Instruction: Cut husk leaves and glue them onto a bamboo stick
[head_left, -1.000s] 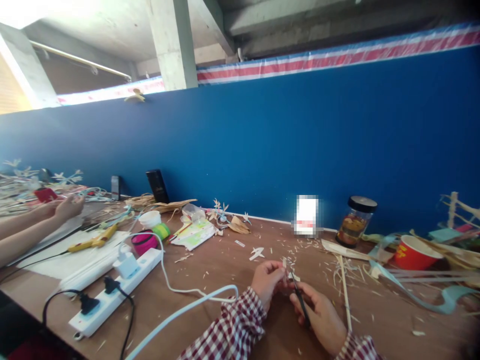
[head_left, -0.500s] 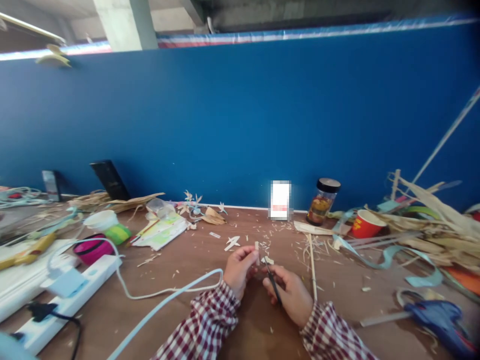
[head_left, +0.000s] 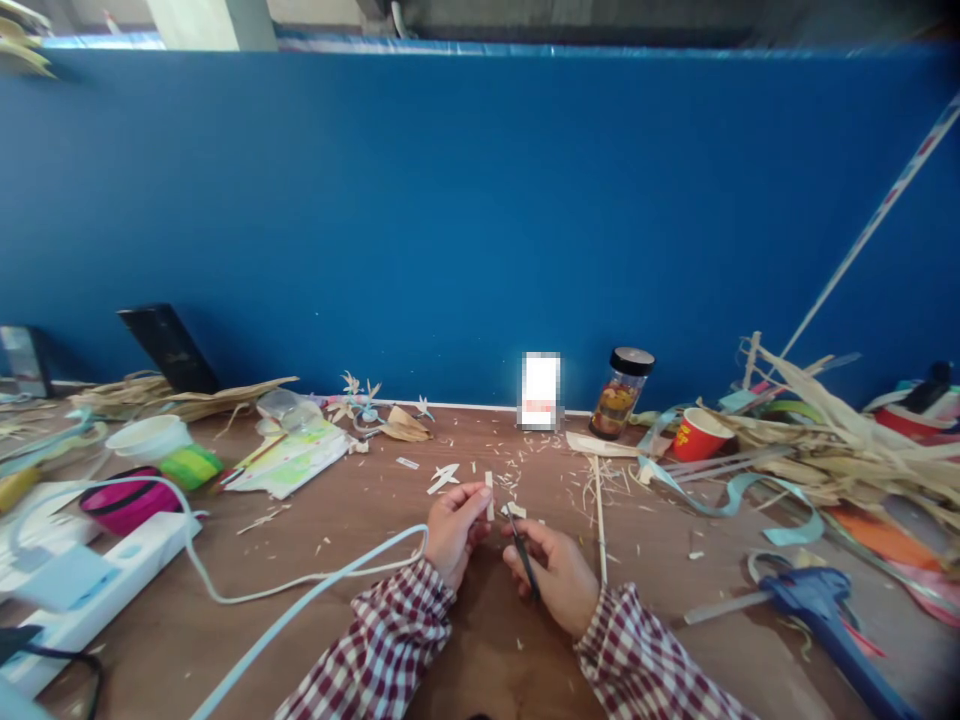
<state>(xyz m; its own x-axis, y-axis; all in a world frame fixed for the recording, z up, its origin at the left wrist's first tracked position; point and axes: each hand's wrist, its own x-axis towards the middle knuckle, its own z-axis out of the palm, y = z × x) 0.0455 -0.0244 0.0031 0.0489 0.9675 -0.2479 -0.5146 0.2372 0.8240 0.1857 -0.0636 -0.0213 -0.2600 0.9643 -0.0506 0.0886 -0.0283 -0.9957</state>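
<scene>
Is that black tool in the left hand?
No, the black tool is in the right hand, while the left hand pinches a pale strip.

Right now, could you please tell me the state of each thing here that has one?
Left hand, pinching a pale strip
Right hand, gripping a dark tool
Jar, lid on
Red cup, upright
Glue gun, lying unheld
Power strip, adapter plugged in
Blue ribbon, loosely curled
</scene>
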